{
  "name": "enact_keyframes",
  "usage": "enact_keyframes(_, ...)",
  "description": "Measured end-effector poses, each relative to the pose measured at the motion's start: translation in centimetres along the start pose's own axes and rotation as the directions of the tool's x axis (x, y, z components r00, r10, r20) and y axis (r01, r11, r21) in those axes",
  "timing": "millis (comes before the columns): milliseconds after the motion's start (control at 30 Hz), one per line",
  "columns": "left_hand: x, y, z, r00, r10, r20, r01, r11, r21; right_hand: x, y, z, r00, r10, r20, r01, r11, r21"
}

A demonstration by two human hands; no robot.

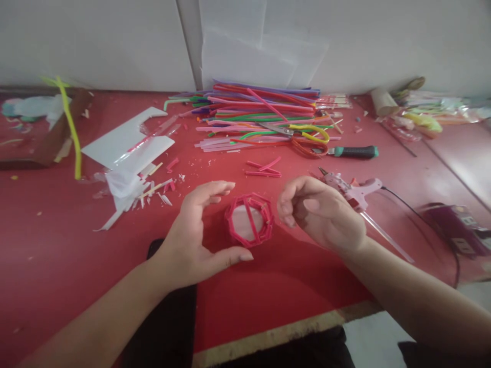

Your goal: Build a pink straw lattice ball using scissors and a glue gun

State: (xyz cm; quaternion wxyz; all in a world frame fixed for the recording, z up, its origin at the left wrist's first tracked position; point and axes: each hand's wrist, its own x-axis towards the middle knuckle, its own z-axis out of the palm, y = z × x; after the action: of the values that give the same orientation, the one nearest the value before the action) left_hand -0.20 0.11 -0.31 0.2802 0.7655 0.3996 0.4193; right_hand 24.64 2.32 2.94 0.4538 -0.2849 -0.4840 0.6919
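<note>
A small pink-red octagonal frame point(250, 221) of straw-like sticks stands on the red table, one stick crossing its middle and a pale round surface inside. On its left is my left hand point(199, 230), thumb and fingers spread apart around that side, holding nothing. My right hand point(322, 212) hovers to its right with curled fingers; a gap shows between them and the frame, and nothing is visible in the hand. Just behind the frame lie a few short pink sticks point(264, 173). The pink glue gun point(356, 191) rests beyond my right hand, with a clear glue stick in its back.
Colourful pipe cleaners point(264, 110) lie piled at the back, with scissors point(299, 134) on them and a green-black cutter point(355, 152) beside. White scraps point(126, 189) and cut card point(115, 135) are left. A black phone-like slab point(172, 317) sits under my left forearm; a purple box point(460, 230) is right.
</note>
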Motion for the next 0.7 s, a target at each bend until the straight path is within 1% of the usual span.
enact_keyframes(67,0.2,0.6,-0.5,0.995,0.010,-0.100,-0.005,0.999,0.053,-0.4,-0.3,0.0,0.992,-0.084,0.099,0.100,0.979,-0.176)
enact_keyframes(100,0.3,0.9,-0.7,0.991,0.037,-0.131,-0.026,0.996,0.089,-0.6,-0.6,0.2,0.977,-0.131,0.166,0.176,0.938,-0.297)
enact_keyframes(133,0.4,1.2,-0.9,0.989,0.077,-0.124,-0.064,0.992,0.110,-0.8,-0.8,0.3,0.952,-0.185,0.242,0.275,0.864,-0.421)
enact_keyframes(200,0.7,1.8,-1.2,0.985,0.159,-0.069,-0.150,0.981,0.125,-0.9,-1.1,0.8,0.871,-0.285,0.400,0.484,0.638,-0.600)
enact_keyframes(267,1.1,2.2,-1.3,0.977,0.212,-0.012,-0.209,0.970,0.125,-0.9,-1.0,1.2,0.780,-0.354,0.515,0.625,0.422,-0.656)
enact_keyframes(300,1.3,2.3,-1.3,0.973,0.229,0.005,-0.227,0.966,0.126,-0.9,-0.9,1.4,0.746,-0.374,0.551,0.663,0.348,-0.663)
enact_keyframes(333,1.4,2.4,-1.2,0.969,0.246,0.016,-0.246,0.962,0.121,-0.9,-0.6,1.5,0.727,-0.382,0.571,0.682,0.298,-0.668)
enact_keyframes(367,1.5,2.5,-1.2,0.965,0.262,0.026,-0.263,0.958,0.115,-0.9,-0.4,1.6,0.718,-0.382,0.581,0.688,0.268,-0.674)
enact_keyframes(433,1.6,2.6,-1.0,0.960,0.280,0.031,-0.281,0.953,0.112,-0.9,0.1,1.6,0.713,-0.371,0.595,0.692,0.237,-0.682)
enact_keyframes(500,1.5,2.6,-0.8,0.958,0.286,0.011,-0.285,0.950,0.131,-1.0,0.4,1.6,0.717,-0.347,0.605,0.690,0.226,-0.687)
enact_keyframes(600,1.2,2.4,-0.7,0.949,0.314,-0.033,-0.305,0.938,0.165,-1.1,0.5,1.4,0.721,-0.320,0.615,0.689,0.234,-0.686)
enact_keyframes(667,1.0,2.2,-0.8,0.954,0.296,-0.057,-0.280,0.941,0.191,-1.1,0.1,1.3,0.727,-0.337,0.599,0.681,0.238,-0.693)
enact_keyframes(700,0.9,2.1,-1.0,0.964,0.254,-0.080,-0.232,0.948,0.219,-1.0,-0.1,1.2,0.729,-0.363,0.580,0.673,0.227,-0.704)
